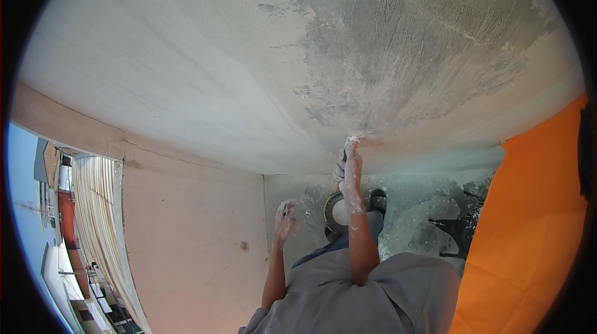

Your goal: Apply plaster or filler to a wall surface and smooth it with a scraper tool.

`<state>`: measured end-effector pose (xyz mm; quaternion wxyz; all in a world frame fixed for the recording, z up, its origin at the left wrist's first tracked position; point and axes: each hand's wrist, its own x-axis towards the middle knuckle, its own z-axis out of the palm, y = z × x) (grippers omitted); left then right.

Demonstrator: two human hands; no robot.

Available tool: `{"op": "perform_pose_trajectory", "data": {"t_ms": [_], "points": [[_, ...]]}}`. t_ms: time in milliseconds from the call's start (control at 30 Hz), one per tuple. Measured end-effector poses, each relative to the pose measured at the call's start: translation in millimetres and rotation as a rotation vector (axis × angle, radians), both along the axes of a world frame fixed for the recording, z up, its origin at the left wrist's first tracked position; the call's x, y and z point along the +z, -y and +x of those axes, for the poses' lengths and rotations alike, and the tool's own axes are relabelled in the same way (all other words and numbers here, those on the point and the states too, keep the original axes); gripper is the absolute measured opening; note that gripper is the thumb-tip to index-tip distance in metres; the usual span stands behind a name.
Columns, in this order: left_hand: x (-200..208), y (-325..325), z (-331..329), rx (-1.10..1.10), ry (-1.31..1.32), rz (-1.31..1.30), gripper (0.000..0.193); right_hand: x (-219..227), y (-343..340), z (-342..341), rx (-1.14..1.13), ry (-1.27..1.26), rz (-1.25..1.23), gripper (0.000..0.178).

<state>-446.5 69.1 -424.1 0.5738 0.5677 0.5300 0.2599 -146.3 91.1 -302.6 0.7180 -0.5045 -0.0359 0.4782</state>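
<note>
My right hand (350,166), dusted white, is raised in the middle against the wall (236,85). Its fingers are closed round what looks like a putty knife (353,138); the end at the wall is caked with white paste, and most of the tool is hidden by the hand. That end meets the lower edge of a rough grey patch (410,41) on the paler wall. My left hand (286,219), also white with powder, hangs lower and to the left, away from the wall. Its fingers are curled in, and what they hold, if anything, cannot be made out.
Below my right forearm stands a round bucket (339,211) with white contents. Past it, the floor (407,222) is splashed white, with a dark object (457,234) on it. An orange sheet (528,209) hangs at right. A low cracked wall (193,228) edges the left, with buildings beyond.
</note>
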Motion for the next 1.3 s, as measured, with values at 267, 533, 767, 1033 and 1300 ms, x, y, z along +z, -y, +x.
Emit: {"op": "perform_pose_trajectory", "data": {"t_ms": [267,533,767,1033,1300], "points": [[-5,9,-11,0.047,0.017,-0.054,0.039,9,-2,-5,-0.095,-0.214,0.084,0.053],[0,14,3,0.032,-0.014,-0.065,0.034,9,17,38,-0.257,1.039,-0.351,0.05],[12,8,18,0.012,-0.045,-0.058,0.035,-21,10,39,-0.2,0.887,-0.29,0.052],[7,10,9,0.054,-0.014,-0.059,0.036,10,0,4,-0.076,-0.155,0.147,0.052],[6,12,4,0.088,-0.045,-0.079,0.038,-2,8,40,-0.368,0.961,-0.198,0.047]]}}
